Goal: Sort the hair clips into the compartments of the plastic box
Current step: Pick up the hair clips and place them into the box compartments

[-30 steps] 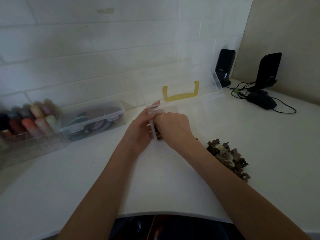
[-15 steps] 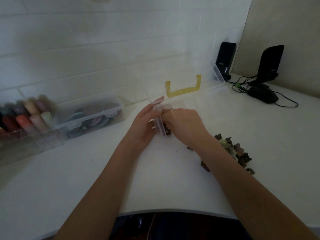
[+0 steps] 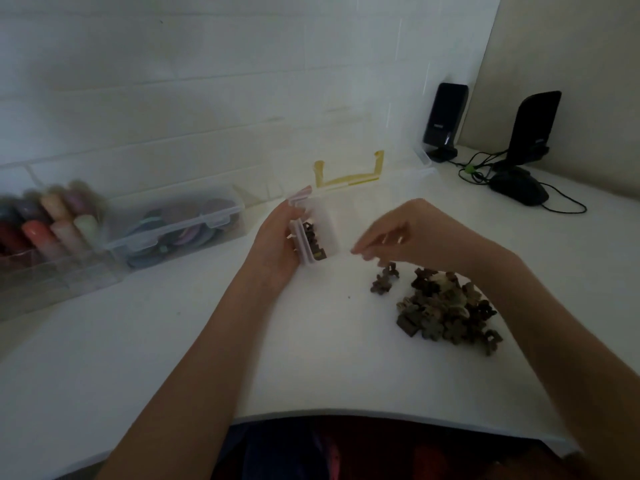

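**A:** Your left hand [image 3: 277, 242] is gripping the small clear compartment [image 3: 320, 233] at its near wall, tilted up off the bench [image 3: 311, 341], with a few dark hair clips [image 3: 313, 242] already sitting in it. If you are letting that tilt grow, they are going to slide out of the open side.

**B:** And the right?

**A:** Your right hand [image 3: 412, 233] is hovering with loosely bent fingers, holding nothing as far as I can tell, just above the two stray clips [image 3: 384, 280] lying beside the main pile [image 3: 450, 311]. The clips in the pile are looking tangled, so you are risking lifting a clump and not a single clip, and dragging others across the bench.

**B:** Anything else?

**A:** The plastic box [image 3: 391, 174] with the yellow handle [image 3: 349, 173] is standing open behind your hands. It is so clear that you are likely to misjudge its edges when you are returning the compartment.
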